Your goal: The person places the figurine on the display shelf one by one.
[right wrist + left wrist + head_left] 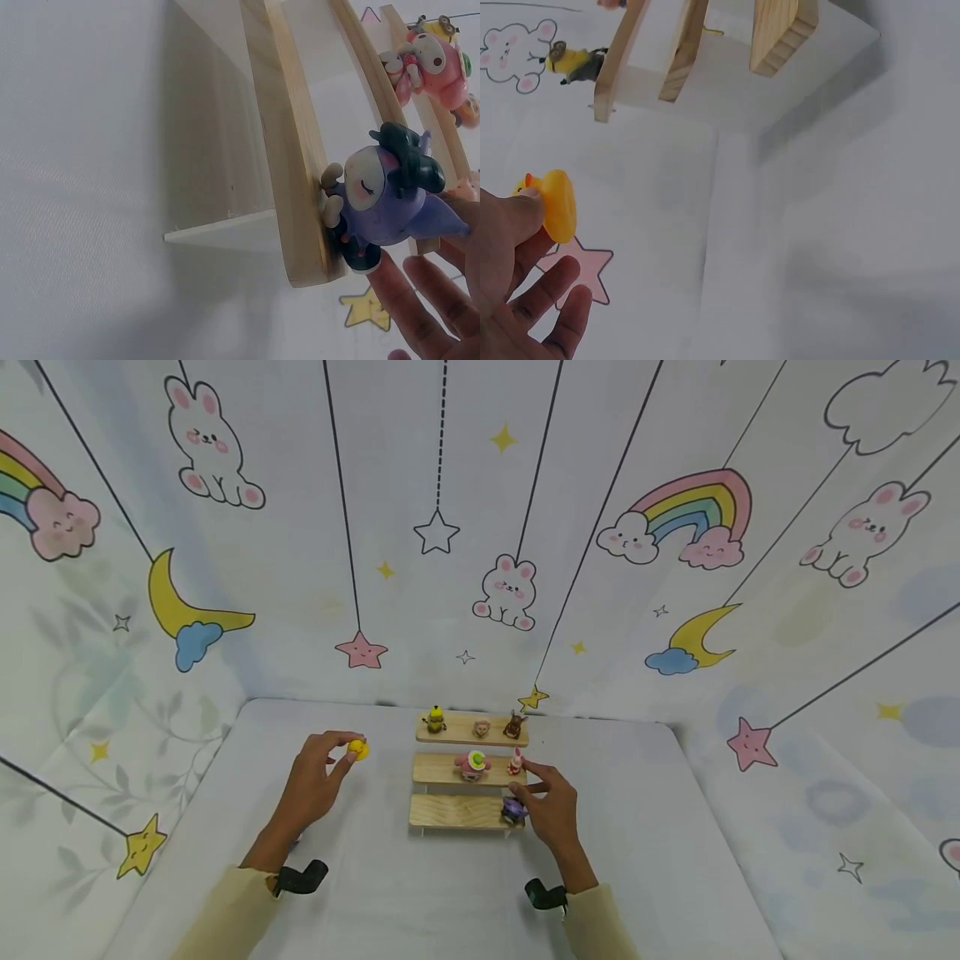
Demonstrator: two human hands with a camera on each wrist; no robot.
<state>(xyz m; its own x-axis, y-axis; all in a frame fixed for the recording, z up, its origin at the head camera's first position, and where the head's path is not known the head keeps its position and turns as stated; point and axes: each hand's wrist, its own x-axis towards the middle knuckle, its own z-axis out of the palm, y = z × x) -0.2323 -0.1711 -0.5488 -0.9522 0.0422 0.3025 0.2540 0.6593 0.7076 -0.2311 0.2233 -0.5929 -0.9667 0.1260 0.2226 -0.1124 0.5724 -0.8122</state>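
My left hand (315, 775) pinches a small yellow rubber duck (358, 749) between thumb and fingers, left of a three-tier wooden shelf (450, 811). In the left wrist view the duck (559, 206) shows side-on, its orange beak beside the thumb. My right hand (551, 806) is at the shelf's right end. Its index fingertip is right at a small red-and-white figurine (515, 762) on the middle tier, with the thumb lower and apart from it. A purple figurine with a dark hat (382, 195) sits on the bottom tier, hiding part of that hand in the right wrist view.
A pink figurine (472, 765) with a green-topped hat is on the middle tier. The top tier holds a yellow Minion figure (434, 720), a small pinkish figurine (482, 727) and a brown one (513, 724). A white cloth (360, 877) covers the table; a printed backdrop (420, 610) stands behind.
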